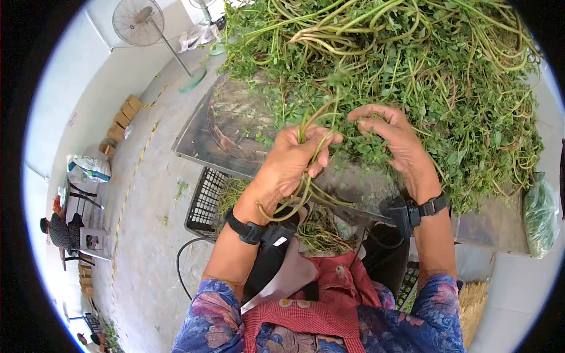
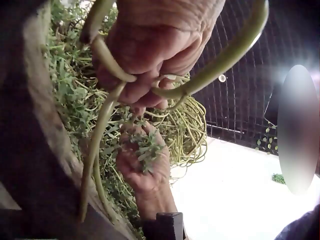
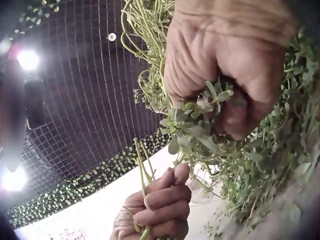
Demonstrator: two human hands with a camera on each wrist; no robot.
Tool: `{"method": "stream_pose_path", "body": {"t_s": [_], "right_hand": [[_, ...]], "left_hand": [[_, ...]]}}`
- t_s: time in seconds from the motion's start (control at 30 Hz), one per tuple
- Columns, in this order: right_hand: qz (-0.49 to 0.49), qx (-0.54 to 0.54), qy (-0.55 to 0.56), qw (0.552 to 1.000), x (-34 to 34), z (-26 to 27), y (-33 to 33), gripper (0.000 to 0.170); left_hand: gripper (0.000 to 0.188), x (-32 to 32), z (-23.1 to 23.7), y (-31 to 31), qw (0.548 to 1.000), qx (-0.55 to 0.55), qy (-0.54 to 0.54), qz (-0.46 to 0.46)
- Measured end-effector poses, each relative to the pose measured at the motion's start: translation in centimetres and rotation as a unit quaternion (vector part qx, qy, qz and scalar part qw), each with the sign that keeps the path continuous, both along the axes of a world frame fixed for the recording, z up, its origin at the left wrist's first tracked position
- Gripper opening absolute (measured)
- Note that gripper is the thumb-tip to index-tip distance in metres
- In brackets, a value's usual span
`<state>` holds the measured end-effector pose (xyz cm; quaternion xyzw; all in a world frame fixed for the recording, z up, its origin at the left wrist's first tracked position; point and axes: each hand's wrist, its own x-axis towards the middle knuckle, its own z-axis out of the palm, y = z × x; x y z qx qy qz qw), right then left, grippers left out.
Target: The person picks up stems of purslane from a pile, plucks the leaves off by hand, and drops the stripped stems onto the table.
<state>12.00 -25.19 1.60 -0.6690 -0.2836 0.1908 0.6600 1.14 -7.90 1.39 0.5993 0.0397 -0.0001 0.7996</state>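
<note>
My left hand (image 1: 288, 162) grips several long bare green stems (image 2: 220, 65), their ends looping down past the wrist. In the head view it is just over the near edge of the table (image 1: 197, 132). The right hand (image 1: 399, 138) is a short way to the right, fingers curled round small leafy sprigs (image 3: 190, 127); the leaves poke out between thumb and fingers in the right wrist view. Beyond both hands spreads a big heap of leafy green plants (image 1: 424, 88), with a bundle of longer stems (image 1: 335, 38) lying on top of it.
Below the table's edge stands a black plastic crate (image 1: 206, 194) with stems in it. More stems (image 1: 326, 232) lie low in front of the body. A green plastic bag (image 1: 540, 217) is at the right. On the left are a standing fan (image 1: 138, 23), cardboard boxes (image 1: 123, 117) and a seated person (image 1: 63, 234).
</note>
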Motion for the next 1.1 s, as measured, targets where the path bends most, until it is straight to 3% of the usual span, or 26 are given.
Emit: {"method": "stream_pose_path", "body": {"t_s": [0.1,0.17,0.27,0.33,0.37,0.43,0.5,0.57,0.7,0.77,0.93,1.0,1.1], "right_hand": [[0.027,-0.044,0.025,0.998,-0.7,0.1,0.2,0.025],[0.045,-0.019,0.027,0.998,-0.9,-0.2,0.6,0.026],[0.029,-0.003,-0.022,0.999,-0.7,-1.6,1.4,0.022],[-0.005,0.055,-0.146,0.988,-0.5,-2.1,1.7,0.019],[-0.005,0.054,-0.144,0.988,-0.1,-2.0,1.7,0.019],[-0.076,0.075,-0.021,0.994,0.5,-1.4,1.0,0.017],[-0.064,0.071,0.037,0.995,0.5,-0.4,-0.2,0.018],[0.009,0.0,-0.052,0.999,0.5,0.1,-0.8,0.02],[0.027,-0.014,-0.16,0.987,0.1,-0.3,-0.2,0.022],[0.048,-0.08,-0.232,0.968,0.3,-0.8,-0.1,0.024],[0.04,-0.113,-0.247,0.962,-0.2,-0.7,0.1,0.02],[0.041,-0.045,-0.251,0.966,-0.3,-1.2,0.6,0.018],[0.053,-0.063,-0.278,0.957,-0.5,-1.1,0.8,0.016]], "left_hand": [[0.022,-0.2,0.2,0.0,1.0,-0.004,-0.007,-0.008],[0.022,0.0,0.0,-0.2,1.0,0.0,-0.003,-0.005],[0.019,0.1,0.2,-0.7,1.0,0.01,0.007,-0.002],[0.017,0.0,0.0,-0.8,1.0,0.016,0.015,-0.004],[0.018,0.1,-0.3,-0.7,1.0,0.005,0.008,-0.001],[0.021,0.0,-0.5,-0.5,1.0,-0.006,0.001,0.001],[0.021,0.0,-0.2,-0.1,1.0,-0.028,0.002,0.005],[0.021,0.0,-0.1,0.0,0.999,-0.042,-0.001,0.005],[0.021,0.0,-0.1,0.3,0.998,-0.054,0.004,0.01],[0.02,0.0,-0.1,0.3,0.998,-0.059,0.0,0.004],[0.022,0.3,-0.3,-0.2,0.999,-0.024,0.007,0.041],[0.023,0.2,-0.2,-0.2,0.999,-0.022,0.003,0.037],[0.024,0.2,0.2,-0.3,0.999,-0.007,0.011,0.042]]}}
